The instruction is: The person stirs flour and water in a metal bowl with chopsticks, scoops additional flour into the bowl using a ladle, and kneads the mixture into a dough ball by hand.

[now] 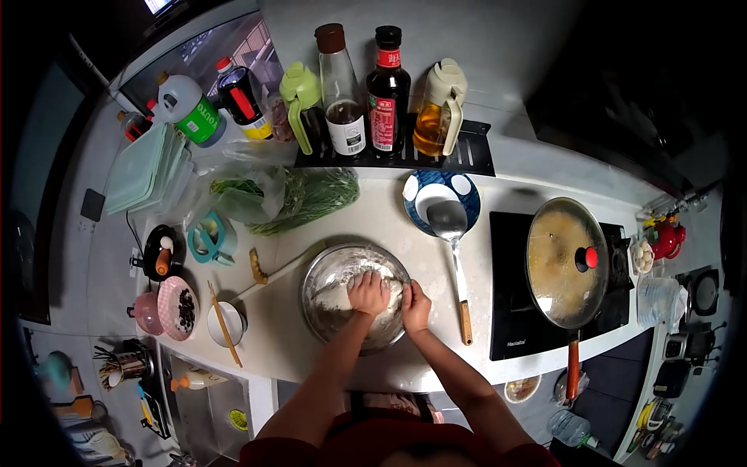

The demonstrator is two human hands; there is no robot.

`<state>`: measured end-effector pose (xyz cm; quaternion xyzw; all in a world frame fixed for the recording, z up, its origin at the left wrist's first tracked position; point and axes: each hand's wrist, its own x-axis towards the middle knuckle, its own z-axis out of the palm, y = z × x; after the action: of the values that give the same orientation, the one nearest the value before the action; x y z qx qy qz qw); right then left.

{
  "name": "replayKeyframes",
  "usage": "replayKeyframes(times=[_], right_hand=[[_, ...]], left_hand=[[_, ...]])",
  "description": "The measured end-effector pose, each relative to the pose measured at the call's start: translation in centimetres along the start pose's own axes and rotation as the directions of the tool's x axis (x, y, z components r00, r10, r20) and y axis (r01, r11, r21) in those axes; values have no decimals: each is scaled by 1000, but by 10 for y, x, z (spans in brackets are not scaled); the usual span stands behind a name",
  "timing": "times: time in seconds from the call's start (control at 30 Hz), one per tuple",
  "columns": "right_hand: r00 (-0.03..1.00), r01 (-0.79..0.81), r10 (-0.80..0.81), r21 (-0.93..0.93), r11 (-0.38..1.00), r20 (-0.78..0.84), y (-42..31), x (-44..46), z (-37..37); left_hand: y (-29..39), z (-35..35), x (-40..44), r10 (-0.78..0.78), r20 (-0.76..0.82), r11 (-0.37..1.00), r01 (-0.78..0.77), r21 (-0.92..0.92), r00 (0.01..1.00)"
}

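Observation:
A shiny metal bowl (pixel 310 317) stands on the counter in front of me, with pale, floury dough (pixel 333 297) inside it. My left hand (pixel 369 293) is down in the bowl, its fingers curled over the dough and pressing on it. Part of the dough is hidden beneath that hand. At the bowl's right side, my right hand (pixel 416 306) is closed around the rim. Flour coats the inner wall of the bowl.
Right of the bowl, a spatula (pixel 459 272) leans on a blue-patterned bowl (pixel 411 212). Beyond it, a lidded pan (pixel 554 233) sits on the black cooktop (pixel 510 311). Chopsticks (pixel 222 319) rest across a white bowl (pixel 232 333) at left. Bagged greens (pixel 311 194) lie behind.

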<state>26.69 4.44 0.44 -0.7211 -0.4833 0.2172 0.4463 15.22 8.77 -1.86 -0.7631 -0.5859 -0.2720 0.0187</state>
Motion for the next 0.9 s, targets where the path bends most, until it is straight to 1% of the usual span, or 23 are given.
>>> replayKeyframes(times=[0.03,0.07,0.1,0.17,0.2,0.23,0.3,0.33,0.37,0.4,0.5,0.53,0.57,0.63,0.7,0.73,0.77,0.8,0.83,0.9], right_hand=[[999,45,-45,-14,999,-30,-3,-1,0],[999,-38,38,-5,999,26,-4,-2,-3],[999,-40,40,2,999,25,-2,-3,-2],[999,-32,32,23,999,26,4,-2,1],[998,-60,59,33,998,38,2,-2,0],[999,50,-50,-7,999,-19,9,-2,3],[999,37,-37,-11,999,-8,3,-2,0],[998,-42,42,5,999,44,-2,-1,-3],[996,-62,61,11,998,71,-6,-1,-5],[998,-34,33,6,999,55,-6,-1,-5],[999,36,-36,-5,999,9,4,-2,-1],[998,56,-56,-7,998,-6,4,-1,1],[998,64,-63,-18,998,5,4,-1,1],[997,81,-80,-41,996,19,-1,0,-3],[996,85,-85,-62,994,8,1,-1,-2],[998,57,-55,-60,997,26,-1,-1,-3],[999,26,-23,-58,998,43,-2,-2,-4],[999,13,-11,-46,999,42,-1,-2,-3],[999,34,-34,-34,999,14,-1,-2,-2],[997,-40,41,-19,999,62,-3,-1,-4]], left_hand=[[0,1,1,-21,14,1000,21,-1,1000],[0,3,2,-45,29,999,45,4,999],[0,5,4,-65,39,998,66,-7,997],[-3,13,9,-198,123,979,201,-12,972],[-2,12,19,-401,426,914,387,125,811],[-9,14,26,-468,519,876,452,166,715],[-30,10,35,-432,648,874,468,129,628],[-34,-1,29,-354,657,909,411,73,666],[-39,-12,23,-273,661,936,350,16,699],[-39,-24,19,-189,659,957,287,-42,728],[-22,-51,-8,-34,576,994,87,-65,817],[-18,-54,-20,56,440,997,-31,-64,896],[-13,-57,-30,154,292,988,-148,-44,944],[-4,-60,-45,139,300,990,-142,-10,944],[-1,-41,-50,28,333,999,-18,-33,942],[5,-43,-43,50,273,997,-62,36,961],[6,-40,-36,83,230,995,-94,36,970],[6,-34,-34,84,186,996,-90,23,979],[3,-24,-28,88,139,996,-90,8,986],[-2,-5,-19,-6,136,999,0,50,991]])
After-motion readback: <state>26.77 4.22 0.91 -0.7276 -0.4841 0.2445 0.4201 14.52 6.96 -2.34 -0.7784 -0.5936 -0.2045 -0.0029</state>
